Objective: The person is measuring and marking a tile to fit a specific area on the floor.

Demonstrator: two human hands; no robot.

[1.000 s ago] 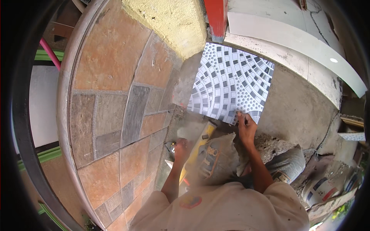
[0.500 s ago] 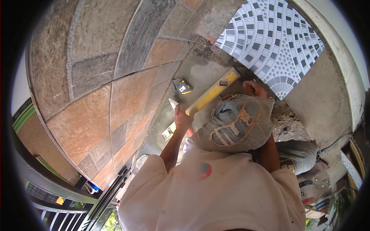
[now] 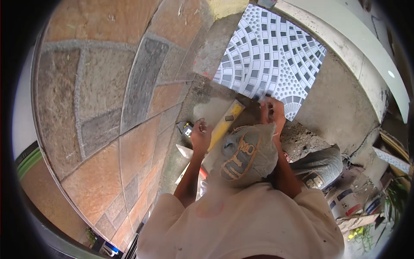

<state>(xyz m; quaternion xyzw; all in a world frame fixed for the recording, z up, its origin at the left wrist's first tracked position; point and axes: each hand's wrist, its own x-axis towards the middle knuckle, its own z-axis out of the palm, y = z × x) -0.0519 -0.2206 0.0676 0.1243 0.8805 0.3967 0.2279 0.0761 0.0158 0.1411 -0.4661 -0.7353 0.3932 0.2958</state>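
Note:
A square grey-and-white mosaic-patterned tile lies on the rough floor. My right hand is at its lower edge, fingers bent round something dark and blurred that I cannot make out. My left hand is beside a yellow spirit level, fingers loosely bent and apart, with nothing visible in them. A black-and-yellow tape measure lies just left of that hand, with a pale pointed piece below it. A worn grey fabric cap covers part of the level and the space between my forearms.
A stone-patterned tiled surface fills the left, beside a yellow rough wall foot. A pale curved ledge runs along the upper right. Buckets, rubble and leaning boards are at the right.
The view has swung and shifted between frames. My right hand has moved from below the tile onto its lower edge. My left hand has risen slightly along the level, its fingers looser.

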